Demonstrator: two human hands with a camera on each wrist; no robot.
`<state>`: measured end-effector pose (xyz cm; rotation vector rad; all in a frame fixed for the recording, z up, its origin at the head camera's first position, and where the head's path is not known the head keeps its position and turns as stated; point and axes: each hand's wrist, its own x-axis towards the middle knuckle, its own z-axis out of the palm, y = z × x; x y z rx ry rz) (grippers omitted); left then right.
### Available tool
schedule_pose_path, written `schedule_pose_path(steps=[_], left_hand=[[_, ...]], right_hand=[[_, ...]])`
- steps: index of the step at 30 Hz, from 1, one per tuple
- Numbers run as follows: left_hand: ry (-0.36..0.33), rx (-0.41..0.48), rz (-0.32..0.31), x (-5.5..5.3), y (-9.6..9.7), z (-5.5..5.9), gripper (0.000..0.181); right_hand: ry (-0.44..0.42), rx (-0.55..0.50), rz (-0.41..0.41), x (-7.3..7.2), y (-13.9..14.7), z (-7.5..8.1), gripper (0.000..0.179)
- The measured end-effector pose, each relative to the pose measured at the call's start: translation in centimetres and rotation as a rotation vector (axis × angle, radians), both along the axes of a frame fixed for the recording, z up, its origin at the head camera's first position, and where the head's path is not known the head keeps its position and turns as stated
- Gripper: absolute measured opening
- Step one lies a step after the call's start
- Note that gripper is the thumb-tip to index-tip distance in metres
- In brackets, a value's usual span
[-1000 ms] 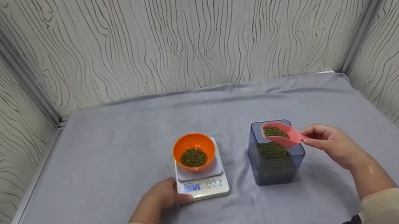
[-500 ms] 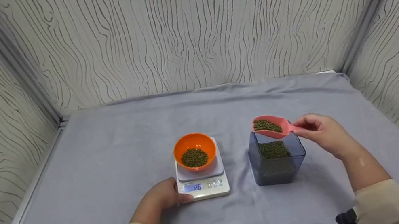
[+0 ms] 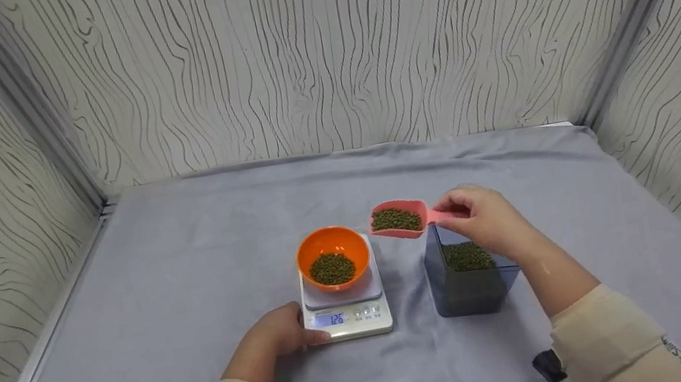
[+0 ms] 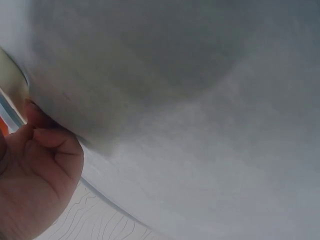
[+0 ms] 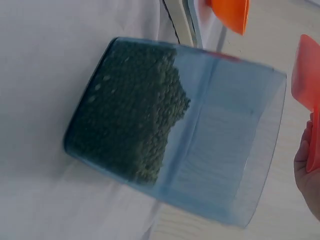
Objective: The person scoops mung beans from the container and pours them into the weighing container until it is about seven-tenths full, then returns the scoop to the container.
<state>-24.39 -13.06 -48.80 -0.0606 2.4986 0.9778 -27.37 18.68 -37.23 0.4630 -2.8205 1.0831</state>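
My right hand (image 3: 487, 221) grips the handle of a pink scoop (image 3: 430, 215) heaped with green-brown pellets (image 3: 395, 220). The scoop is held level in the air between the orange bowl (image 3: 333, 239) and the clear bluish container (image 3: 471, 294). In the right wrist view, the container's wall (image 5: 225, 135) shows pellets filling roughly its lower half. Pellets (image 3: 332, 269) also cover the bottom of the bowl, which sits on a white kitchen scale (image 3: 365, 329). My left hand (image 3: 280, 331) holds the scale's front left corner, thumb over the front edge. The display appears to read 126.
A grey cloth (image 3: 185, 260) covers the table. Wood-grain panels (image 3: 315, 48) stand at the back and both sides, with metal rails at the corners. A black object (image 3: 549, 367) is by the right sleeve.
My right hand has lifted the loaded scoop and moved it left, from over the container to near the bowl's right side. The left hand, scale and display reading stay the same.
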Motion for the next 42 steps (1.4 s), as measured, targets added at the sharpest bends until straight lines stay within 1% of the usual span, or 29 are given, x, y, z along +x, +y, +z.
schedule_pose_path(steps=[5, 7, 9, 12, 16, 19, 23, 27, 29, 31, 34, 37, 40, 42], left_hand=[[0.012, -0.004, -0.015, 0.0, 0.0, -0.1, 0.043], [0.011, -0.009, -0.016, -0.1, 0.0, -0.2, 0.043], [0.011, -0.014, -0.017, -0.1, 0.0, -0.3, 0.044], [0.001, -0.011, -0.012, -0.2, 0.0, -0.3, 0.044], [-0.002, -0.004, -0.016, -0.2, 0.1, -0.2, 0.044], [0.003, -0.009, -0.021, -0.2, 0.1, -0.1, 0.044], [0.007, -0.010, -0.019, -0.2, 0.0, 0.1, 0.046], [0.008, -0.002, -0.016, -0.1, 0.1, 0.1, 0.045], [0.004, 0.006, -0.011, 0.0, 0.1, 0.1, 0.045], [0.000, 0.014, -0.004, 0.0, 0.1, 0.1, 0.044], [-0.004, 0.023, 0.002, 0.0, 0.1, 0.1, 0.044], [-0.005, 0.027, 0.003, 0.0, 0.1, 0.2, 0.044], [-0.008, 0.021, 0.005, 0.0, 0.1, 0.2, 0.044], [-0.013, 0.019, 0.008, 0.0, 0.0, 0.1, 0.045]], right_hand=[[0.123, 0.098, 0.086, -0.3, -2.9, -0.2, 0.006], [0.194, 0.141, 0.112, -0.3, -3.8, -0.4, 0.007], [0.287, 0.189, 0.139, -0.3, -4.6, -0.6, 0.009], [0.453, 0.252, 0.182, -0.2, -5.4, -1.1, 0.012], [0.664, 0.329, 0.226, 0.2, -6.0, -1.5, 0.012], [0.775, 0.390, 0.255, 0.5, -6.4, -1.5, 0.010], [0.874, 0.457, 0.298, 0.9, -6.8, -1.3, 0.010], [0.923, 0.516, 0.311, 1.2, -7.0, -1.2, 0.016], [0.925, 0.535, 0.307, 1.3, -7.0, -1.2, 0.019], [0.912, 0.527, 0.299, 1.4, -6.9, -1.3, 0.019], [0.870, 0.453, 0.273, 1.4, -6.6, -1.4, 0.015], [0.815, 0.324, 0.241, 1.1, -6.2, -1.5, 0.012], [0.761, 0.207, 0.204, 0.7, -5.7, -1.8, 0.014], [0.722, 0.162, 0.178, 0.5, -5.4, -2.0, 0.017]])
